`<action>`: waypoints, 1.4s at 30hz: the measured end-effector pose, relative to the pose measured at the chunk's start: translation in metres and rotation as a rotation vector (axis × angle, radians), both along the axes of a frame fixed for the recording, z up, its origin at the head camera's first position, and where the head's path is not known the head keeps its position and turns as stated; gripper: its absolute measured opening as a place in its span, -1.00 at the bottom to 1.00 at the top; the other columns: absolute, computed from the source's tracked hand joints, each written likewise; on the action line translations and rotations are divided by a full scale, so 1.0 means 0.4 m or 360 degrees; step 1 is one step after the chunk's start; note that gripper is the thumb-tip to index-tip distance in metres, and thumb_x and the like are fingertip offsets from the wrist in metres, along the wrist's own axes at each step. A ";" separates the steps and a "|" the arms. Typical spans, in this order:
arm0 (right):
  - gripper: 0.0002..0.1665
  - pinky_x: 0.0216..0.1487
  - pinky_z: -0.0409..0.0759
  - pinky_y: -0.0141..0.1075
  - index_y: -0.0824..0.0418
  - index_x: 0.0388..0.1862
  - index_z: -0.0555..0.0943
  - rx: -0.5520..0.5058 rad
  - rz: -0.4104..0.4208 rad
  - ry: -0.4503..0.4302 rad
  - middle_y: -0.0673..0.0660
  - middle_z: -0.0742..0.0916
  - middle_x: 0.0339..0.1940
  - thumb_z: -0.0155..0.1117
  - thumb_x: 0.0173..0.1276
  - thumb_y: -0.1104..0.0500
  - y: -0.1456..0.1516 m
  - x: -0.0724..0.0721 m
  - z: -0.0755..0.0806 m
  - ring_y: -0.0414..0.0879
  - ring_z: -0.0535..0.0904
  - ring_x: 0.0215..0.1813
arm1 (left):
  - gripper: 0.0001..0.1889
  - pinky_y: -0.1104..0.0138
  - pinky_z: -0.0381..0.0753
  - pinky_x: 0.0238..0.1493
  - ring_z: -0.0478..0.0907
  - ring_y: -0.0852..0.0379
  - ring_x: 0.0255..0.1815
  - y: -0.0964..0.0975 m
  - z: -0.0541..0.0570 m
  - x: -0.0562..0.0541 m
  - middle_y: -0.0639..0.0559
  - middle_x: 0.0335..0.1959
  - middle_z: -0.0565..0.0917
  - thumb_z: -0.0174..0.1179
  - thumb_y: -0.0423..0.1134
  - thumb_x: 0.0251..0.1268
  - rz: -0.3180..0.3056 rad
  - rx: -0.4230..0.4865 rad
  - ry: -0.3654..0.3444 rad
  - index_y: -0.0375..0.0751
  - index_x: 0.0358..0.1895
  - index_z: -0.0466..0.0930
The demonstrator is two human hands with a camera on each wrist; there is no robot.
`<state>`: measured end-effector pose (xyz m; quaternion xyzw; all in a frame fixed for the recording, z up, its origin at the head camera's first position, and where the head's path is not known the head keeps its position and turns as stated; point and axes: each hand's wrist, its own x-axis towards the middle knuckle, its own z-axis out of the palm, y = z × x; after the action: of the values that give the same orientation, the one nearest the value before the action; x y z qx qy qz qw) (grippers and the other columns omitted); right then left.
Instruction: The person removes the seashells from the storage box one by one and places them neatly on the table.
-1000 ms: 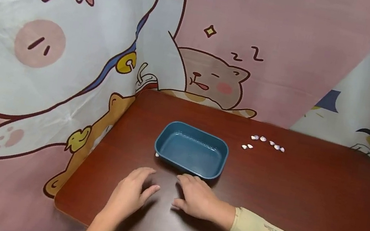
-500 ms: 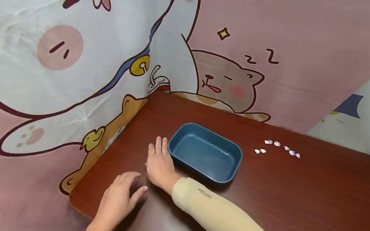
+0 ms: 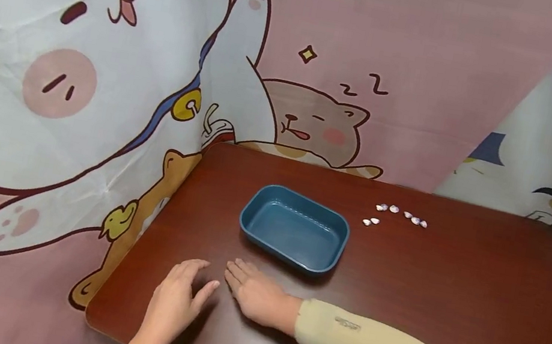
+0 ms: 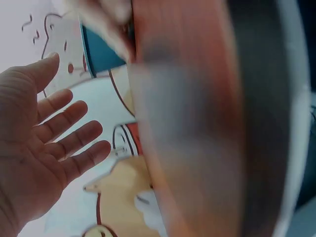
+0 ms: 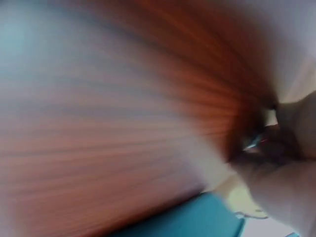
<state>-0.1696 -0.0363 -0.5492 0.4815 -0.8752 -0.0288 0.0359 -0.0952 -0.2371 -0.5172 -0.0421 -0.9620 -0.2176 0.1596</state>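
My left hand (image 3: 174, 301) is held over the near left of the table, fingers loosely bent and thumb apart. In the left wrist view its palm (image 4: 29, 158) faces the camera, with nothing in it. My right hand (image 3: 257, 295) is palm down just in front of the blue rectangular tray (image 3: 287, 266), its fingers pointing left toward the left hand. The right wrist view is blurred; there a small pale seashell (image 5: 254, 143) shows as a bright bit at the tips of the right fingers (image 5: 281, 143). The head view hides that shell under the hand.
Several small white and purple seashells (image 3: 393, 209) lie behind and right of the tray on the reddish-brown table (image 3: 452, 299). A cartoon-printed cloth (image 3: 435, 71) hangs along the table's back and left edges.
My right hand reached to the tray's left front corner, where a white shell lay, then drew back toward me. That shell no longer shows there. The left hand has hardly moved.
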 end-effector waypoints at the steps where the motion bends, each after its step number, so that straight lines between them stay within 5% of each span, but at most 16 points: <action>1: -0.49 0.56 0.50 -0.19 0.22 0.46 0.61 -0.0047 0.0092 0.0056 0.16 0.65 0.50 0.12 0.61 0.16 0.047 0.011 -0.002 0.04 0.55 0.56 | -0.55 -0.08 0.73 0.08 0.71 -0.12 0.18 0.005 0.003 -0.003 -0.10 0.13 0.77 0.54 -0.08 0.31 -0.0021 -0.0004 0.0007 -0.17 0.17 0.70; 4: -0.58 0.36 0.64 -0.28 0.14 0.24 0.77 -0.0282 0.0272 0.0129 0.08 0.79 0.30 0.27 0.45 0.26 0.197 0.013 -0.001 -0.06 0.71 0.34 | -0.54 -0.05 0.74 0.08 0.71 -0.10 0.16 0.018 0.011 -0.013 -0.09 0.11 0.77 0.55 -0.06 0.29 -0.0077 -0.0024 0.0026 -0.17 0.17 0.69; 8: -0.66 0.06 0.73 -0.32 0.07 -0.03 0.87 -0.0580 0.0252 0.0033 0.03 0.85 0.04 0.42 0.30 0.37 0.394 -0.032 -0.006 -0.12 0.74 0.05 | -0.52 -0.03 0.74 0.09 0.72 -0.10 0.15 0.029 0.030 -0.031 -0.10 0.08 0.78 0.58 -0.07 0.25 -0.0147 -0.0063 0.0084 -0.19 0.15 0.69; 11: -0.72 -0.05 0.77 -0.25 0.11 -0.13 0.87 -0.0681 0.0022 -0.0065 0.04 0.82 -0.09 0.48 0.28 0.42 0.525 -0.075 -0.009 -0.10 0.75 -0.05 | -0.51 -0.04 0.73 0.14 0.71 -0.12 0.18 0.041 0.053 -0.054 -0.13 0.12 0.77 0.57 -0.07 0.26 -0.0214 -0.0098 0.0132 -0.22 0.16 0.69; 16: -0.86 -0.11 0.77 -0.09 0.21 -0.19 0.78 -0.0687 -0.0556 -0.0100 0.07 0.79 -0.21 0.51 0.32 0.39 0.675 -0.131 0.000 0.01 0.77 -0.13 | -0.42 -0.07 0.67 0.31 0.63 -0.18 0.33 0.069 0.081 -0.106 -0.18 0.30 0.69 0.54 -0.02 0.30 -0.0291 -0.0170 0.0124 -0.24 0.27 0.65; 22: -0.82 -0.08 0.75 0.04 0.39 -0.07 0.59 -0.0372 -0.0715 0.0106 0.28 0.74 -0.17 0.19 0.41 0.51 0.734 -0.142 -0.010 0.22 0.73 -0.08 | -0.30 -0.08 0.67 0.29 0.64 -0.25 0.30 0.104 0.051 -0.140 -0.25 0.36 0.65 0.54 0.06 0.28 -0.0280 -0.0379 0.0003 -0.32 0.33 0.60; 25: -0.87 -0.08 0.74 0.06 0.41 -0.09 0.56 -0.0361 -0.0816 0.0132 0.31 0.72 -0.20 0.16 0.43 0.50 0.746 -0.136 -0.025 0.25 0.71 -0.10 | -0.29 -0.07 0.71 0.21 0.68 -0.24 0.23 0.123 0.032 -0.146 -0.25 0.34 0.67 0.53 0.10 0.27 -0.0262 -0.0454 -0.0016 -0.31 0.32 0.60; 34: -0.93 -0.29 0.70 0.05 0.36 -0.22 0.59 -0.0527 -0.1071 0.0021 0.25 0.65 -0.31 0.19 0.52 0.39 0.788 -0.120 -0.031 0.20 0.63 -0.25 | -0.33 -0.05 0.71 0.20 0.69 -0.21 0.21 0.163 0.033 -0.153 -0.21 0.30 0.68 0.51 0.11 0.30 -0.0281 -0.0422 -0.0056 -0.29 0.30 0.63; 42: -0.85 0.00 0.72 0.15 0.42 -0.07 0.70 -0.0583 -0.1060 -0.0265 0.32 0.79 -0.15 0.21 0.53 0.39 0.836 -0.134 0.034 0.27 0.76 -0.04 | -0.39 -0.06 0.71 0.21 0.69 -0.21 0.20 0.153 0.034 -0.145 -0.20 0.28 0.69 0.50 0.07 0.33 -0.0252 -0.0356 -0.0080 -0.27 0.28 0.65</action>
<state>-0.2233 0.2979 -0.5354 0.1573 -0.9742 0.1572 0.0388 -0.1532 -0.1759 -0.5035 -0.1300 -0.9776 -0.1221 0.1121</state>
